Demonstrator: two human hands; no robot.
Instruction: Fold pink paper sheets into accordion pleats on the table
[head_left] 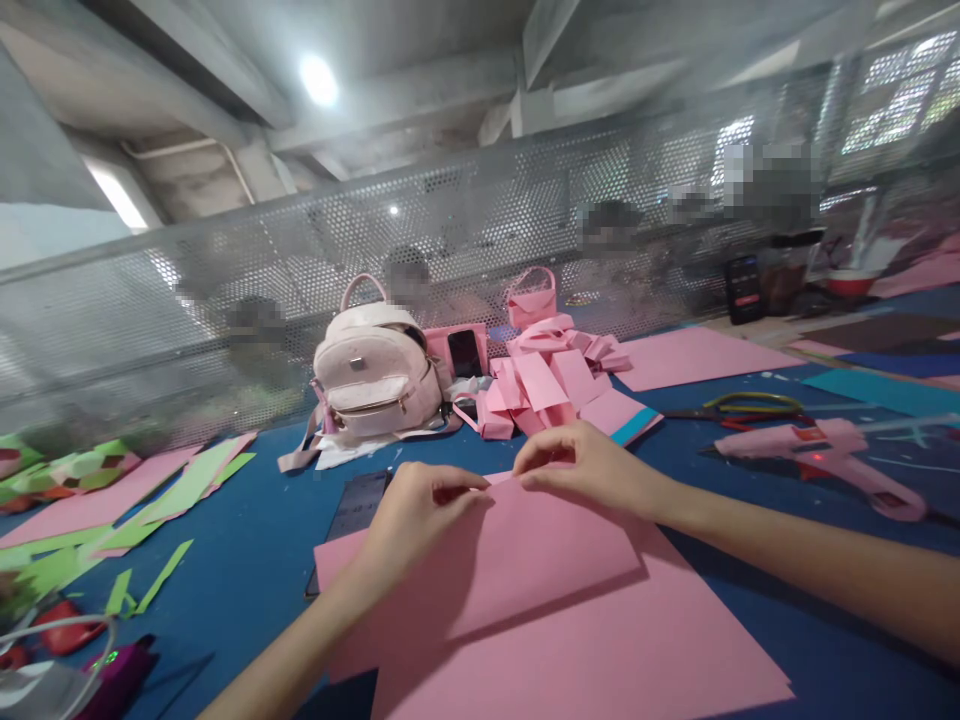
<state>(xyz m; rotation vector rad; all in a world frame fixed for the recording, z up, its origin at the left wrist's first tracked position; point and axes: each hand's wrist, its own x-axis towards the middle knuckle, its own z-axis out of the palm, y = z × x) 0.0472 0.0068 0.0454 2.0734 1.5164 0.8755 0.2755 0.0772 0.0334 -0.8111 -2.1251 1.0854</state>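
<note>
Pinches the far edge of a rectangular pink paper sheet (559,535) with left hand (424,505) and right hand (592,465), above larger pink paper sheets (592,650) near centre on a blue table (225,570). Risks a crooked crease from uneven finger pressure, or skewed edges from slippage.

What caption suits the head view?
Fingers of the left hand and right hand pinch a pink sheet at its far edge, a glue gun at right.
</note>
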